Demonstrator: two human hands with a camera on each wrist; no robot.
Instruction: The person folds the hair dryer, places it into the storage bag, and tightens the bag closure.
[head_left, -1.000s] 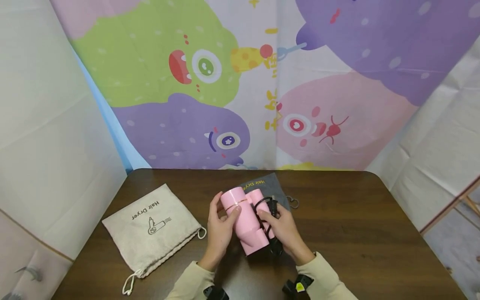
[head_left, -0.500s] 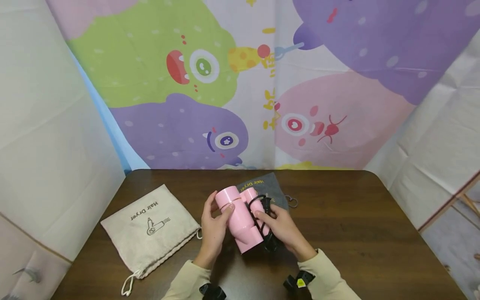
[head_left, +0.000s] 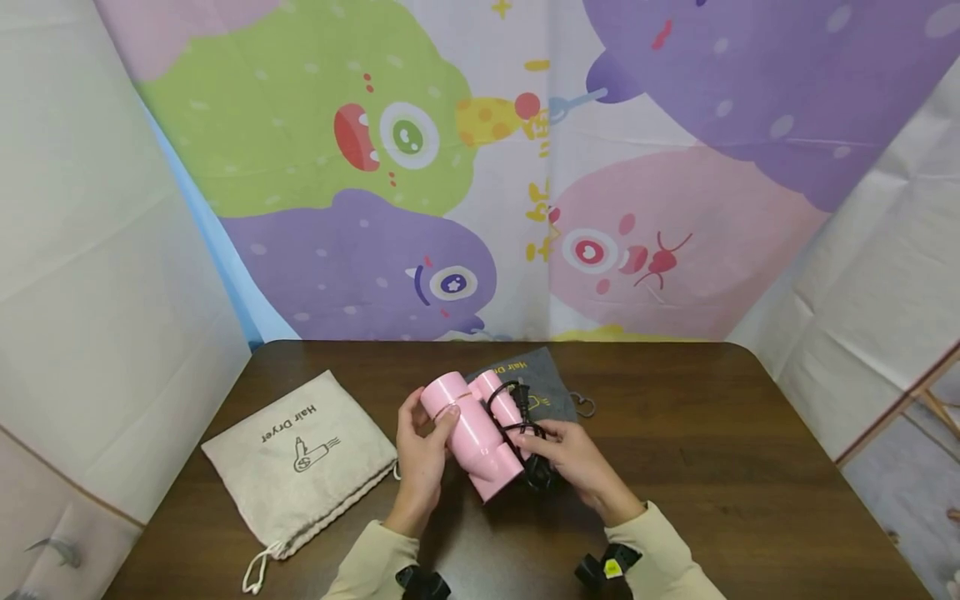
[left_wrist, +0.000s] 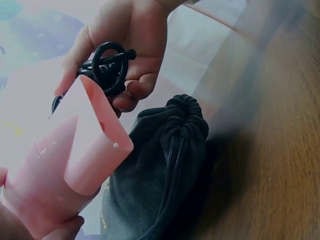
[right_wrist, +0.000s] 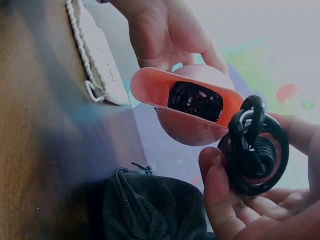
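A pink hair dryer (head_left: 471,437) is held above the table, tilted, with its wide nozzle toward the person and its folded handle (head_left: 495,392) on the right. My left hand (head_left: 422,467) grips the barrel, thumb on top near the far end. A black power cord (right_wrist: 255,150) is bundled in loops along the handle. My right hand (head_left: 581,467) holds this bundle between thumb and fingers, with the fingers curled beneath it in the right wrist view. Dark inner parts show inside the nozzle (right_wrist: 150,87).
A beige drawstring bag (head_left: 300,467) printed "Hair Dryer" lies flat on the left of the brown table (head_left: 712,467). Behind the dryer lies a dark grey drawstring bag (head_left: 551,387), partly hidden. A cartoon-printed cloth (head_left: 420,183) hangs at the table's back edge.
The dryer has moved left with my left hand, its barrel still gripped. My right hand's fingers have shifted lower along the handle and cord, showing more of the loops.
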